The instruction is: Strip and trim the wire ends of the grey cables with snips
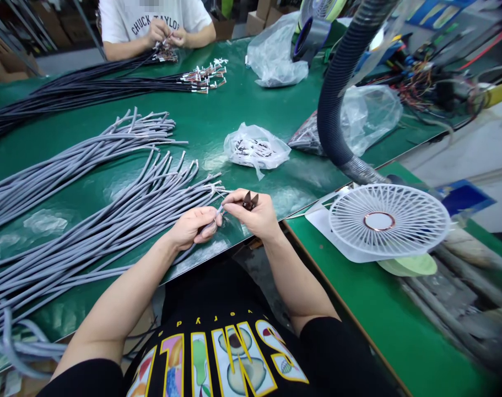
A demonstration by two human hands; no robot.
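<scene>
Close to the table's front edge, my left hand (196, 226) is closed on a grey cable (220, 210) near its end. My right hand (257, 214) meets it there, thumb and forefinger pinched at the cable's tip. Tucked in that same hand is a pair of snips (249, 202); its dark pointed jaws stick up, apart, and its handles are hidden by the palm. Just beyond my hands lies a bundle of grey cables (143, 207), ends toward me and to the right. What the right fingertips pinch is too small to make out clearly.
Another grey cable bundle (110, 146) and black cables with white connectors (151, 84) lie farther back, where a co-worker (160, 27) handles wire ends. A plastic bag of small parts (257, 148) sits mid-table. At right stand a black hose (331, 105) and white fan (389, 220).
</scene>
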